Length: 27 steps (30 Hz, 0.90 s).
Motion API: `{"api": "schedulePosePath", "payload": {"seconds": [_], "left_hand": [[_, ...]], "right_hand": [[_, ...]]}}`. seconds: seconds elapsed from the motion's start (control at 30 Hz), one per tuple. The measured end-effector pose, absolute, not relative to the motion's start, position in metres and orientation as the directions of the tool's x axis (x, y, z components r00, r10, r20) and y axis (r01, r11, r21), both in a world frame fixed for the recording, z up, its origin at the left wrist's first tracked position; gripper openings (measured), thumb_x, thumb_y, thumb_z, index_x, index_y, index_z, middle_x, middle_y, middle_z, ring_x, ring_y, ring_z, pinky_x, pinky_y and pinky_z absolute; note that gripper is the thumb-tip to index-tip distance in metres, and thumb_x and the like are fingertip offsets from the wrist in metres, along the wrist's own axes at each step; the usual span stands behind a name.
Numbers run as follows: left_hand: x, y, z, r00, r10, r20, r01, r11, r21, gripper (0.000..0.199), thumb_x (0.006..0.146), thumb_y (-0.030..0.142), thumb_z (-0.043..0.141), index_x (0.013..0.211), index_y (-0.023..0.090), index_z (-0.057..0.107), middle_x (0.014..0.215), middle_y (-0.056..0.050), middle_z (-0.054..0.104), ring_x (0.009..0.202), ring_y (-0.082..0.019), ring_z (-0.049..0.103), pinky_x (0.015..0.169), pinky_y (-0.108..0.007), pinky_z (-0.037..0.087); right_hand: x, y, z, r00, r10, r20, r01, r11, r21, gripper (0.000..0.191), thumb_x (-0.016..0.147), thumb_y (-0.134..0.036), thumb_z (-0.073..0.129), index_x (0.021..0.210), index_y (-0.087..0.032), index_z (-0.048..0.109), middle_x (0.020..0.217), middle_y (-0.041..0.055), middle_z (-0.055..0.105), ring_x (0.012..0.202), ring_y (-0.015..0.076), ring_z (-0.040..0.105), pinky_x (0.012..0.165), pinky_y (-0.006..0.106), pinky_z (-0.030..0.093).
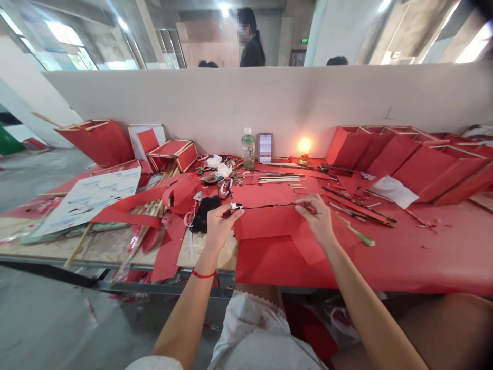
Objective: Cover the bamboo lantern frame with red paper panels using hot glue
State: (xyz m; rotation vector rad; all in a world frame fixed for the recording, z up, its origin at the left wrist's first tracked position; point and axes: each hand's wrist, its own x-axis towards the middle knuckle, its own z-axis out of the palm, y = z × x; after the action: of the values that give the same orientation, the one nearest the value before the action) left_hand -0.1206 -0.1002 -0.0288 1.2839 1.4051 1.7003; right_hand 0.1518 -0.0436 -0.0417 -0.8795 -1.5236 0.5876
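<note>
Your tabletop [111, 245] runs across the whole view, pale wood at your left and covered in red at your right. At its right side stands a row of red boxes [410, 167] with pale stick edges along their tops; you can't tell from here what is inside them. At the far left a red open-topped container [102, 144] flares upward, its contents hidden by its front wall. Just right of it, a smaller red box [185, 155] with pale edging sits tilted, its inside out of sight.

In front of you lies the red sheet [262, 223], with your hands at its two sides. Your left hand [223, 220] and your right hand [316, 217] each have their fingers pressed together, clamped on the ends of a thin dark strip [271, 205] stretched level over the sheet. A small black-and-white piece shows at your left fingertips.

Beyond the sheet, near the wall, stands an upright green-tinted bottle [248, 150] with a white cap; you can't tell how full it is. A lit phone [265, 148] stands just beside it. Farther right, a small lamp [304, 158] burns with a bright flame; what its base holds is too small to tell.
</note>
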Motion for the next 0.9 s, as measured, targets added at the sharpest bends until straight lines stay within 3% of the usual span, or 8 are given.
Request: {"api": "schedulePosePath", "payload": {"seconds": [0.1,0.27,0.37,0.47,0.57,0.77,0.83,0.9], "left_hand": [[-0.121,-0.101,-0.030,-0.365,0.876,0.314,0.144,-0.280,0.949,0.025,0.062,0.038,0.084,0.066,0.015,0.075,0.054,0.004,0.057,0.053,-0.009,0.043,0.051,-0.021,0.033],[-0.124,-0.102,-0.036,-0.355,0.880,0.316,0.136,-0.285,0.949,0.025,0.063,0.039,0.084,0.069,0.016,0.075,0.057,0.003,0.060,0.054,-0.010,0.047,0.052,-0.022,0.037],[-0.125,-0.102,-0.037,-0.347,0.884,0.315,0.129,-0.287,0.949,0.026,0.063,0.038,0.084,0.075,0.016,0.077,0.064,0.001,0.066,0.057,-0.011,0.052,0.055,-0.023,0.042],[-0.126,-0.102,-0.035,-0.348,0.883,0.316,0.135,-0.287,0.948,0.026,0.064,0.038,0.083,0.072,0.015,0.076,0.059,0.002,0.065,0.054,-0.011,0.051,0.053,-0.022,0.041],[-0.125,-0.103,-0.034,-0.353,0.876,0.328,0.144,-0.296,0.944,0.026,0.064,0.038,0.084,0.071,0.015,0.074,0.058,0.002,0.063,0.054,-0.010,0.051,0.052,-0.021,0.041],[-0.129,-0.113,-0.051,-0.332,0.923,0.195,-0.009,-0.210,0.978,0.062,0.060,0.039,0.086,0.113,0.020,0.061,0.086,-0.003,0.074,0.077,-0.019,0.070,0.070,-0.029,0.056],[-0.132,-0.116,-0.062,-0.339,0.930,0.145,0.042,-0.139,0.989,0.067,0.055,0.039,0.088,0.112,0.021,0.057,0.085,-0.003,0.074,0.074,-0.020,0.071,0.066,-0.030,0.057],[-0.135,-0.119,-0.071,-0.314,0.935,0.163,0.182,-0.109,0.977,0.055,0.053,0.038,0.087,0.098,0.020,0.062,0.080,-0.003,0.074,0.071,-0.021,0.071,0.063,-0.030,0.057]], "right_hand": [[0.152,-0.051,-0.030,-0.020,0.691,0.723,0.367,0.677,-0.638,0.018,0.083,-0.037,0.072,0.095,-0.023,0.075,0.100,0.0055,0.063,0.097,0.0213,0.062,0.089,0.039,0.051],[0.118,-0.072,-0.003,-0.373,0.419,0.828,0.583,0.800,-0.142,0.029,0.095,-0.032,0.062,0.120,-0.020,0.068,0.118,0.0079,0.069,0.116,0.0250,0.058,0.109,0.045,0.039],[0.091,-0.073,0.000,-0.509,0.343,0.789,0.578,0.816,0.018,0.021,0.099,-0.028,0.056,0.109,-0.019,0.072,0.102,0.0044,0.074,0.097,0.0201,0.064,0.093,0.035,0.045],[0.077,-0.065,-0.007,-0.515,0.357,0.779,0.562,0.827,-0.007,0.022,0.101,-0.028,0.055,0.096,-0.021,0.075,0.090,0.0017,0.074,0.081,0.0158,0.063,0.074,0.029,0.043],[0.076,-0.057,-0.012,-0.484,0.401,0.778,0.537,0.838,-0.098,0.022,0.099,-0.032,0.057,0.094,-0.022,0.076,0.087,0.0015,0.074,0.079,0.0149,0.062,0.073,0.027,0.043],[0.077,-0.054,-0.011,-0.476,0.432,0.766,0.514,0.844,-0.156,0.019,0.097,-0.032,0.060,0.092,-0.022,0.076,0.086,0.0009,0.072,0.076,0.0147,0.059,0.072,0.027,0.044],[0.073,-0.055,-0.011,-0.466,0.425,0.776,0.534,0.835,-0.137,0.019,0.097,-0.031,0.061,0.092,-0.022,0.076,0.085,0.0010,0.072,0.075,0.0149,0.058,0.070,0.027,0.043],[0.069,-0.055,-0.012,-0.458,0.412,0.787,0.555,0.825,-0.109,0.019,0.097,-0.030,0.060,0.092,-0.021,0.077,0.083,0.0016,0.071,0.075,0.0152,0.057,0.068,0.028,0.043]]}}
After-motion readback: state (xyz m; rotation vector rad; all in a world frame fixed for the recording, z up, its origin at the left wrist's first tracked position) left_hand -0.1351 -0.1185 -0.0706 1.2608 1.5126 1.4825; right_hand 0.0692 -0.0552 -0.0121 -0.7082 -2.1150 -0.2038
